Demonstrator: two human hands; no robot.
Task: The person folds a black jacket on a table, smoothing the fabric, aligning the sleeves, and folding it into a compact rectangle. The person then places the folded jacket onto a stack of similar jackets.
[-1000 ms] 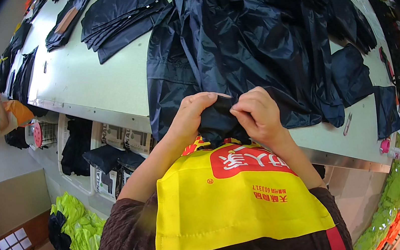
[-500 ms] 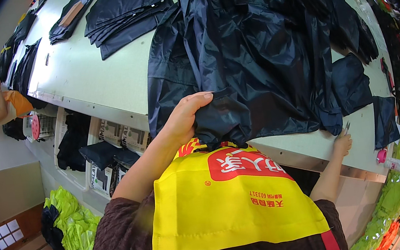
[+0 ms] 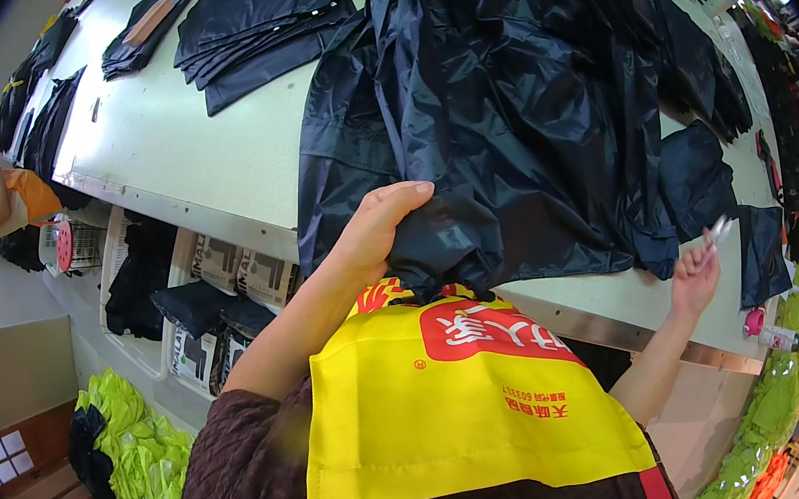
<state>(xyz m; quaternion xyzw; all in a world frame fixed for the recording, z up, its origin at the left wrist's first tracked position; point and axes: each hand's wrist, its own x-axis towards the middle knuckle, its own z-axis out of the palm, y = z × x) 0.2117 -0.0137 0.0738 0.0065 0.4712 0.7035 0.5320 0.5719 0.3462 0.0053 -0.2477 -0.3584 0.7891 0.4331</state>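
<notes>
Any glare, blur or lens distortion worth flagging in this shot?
Head view: glare whitens the table toward the upper left, and pale sheen streaks the dark fabric; head view: the small tool in the right hand looks smeared, probably by motion, while the left hand looks crisper; head view: fisheye distortion, with black corners.

Left hand (image 3: 381,225) pinching, thumb pointing right, right hand (image 3: 695,281) curled (farther out), bare forearms (image 3: 299,315)

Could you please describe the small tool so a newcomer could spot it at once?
On the pale table lies a large, shiny dark cloth. Just past its lower right corner, the person's right hand holds the small tool. Slim, silvery and slightly blurred, it stands out from the dark fabric pieces beside it.
</notes>
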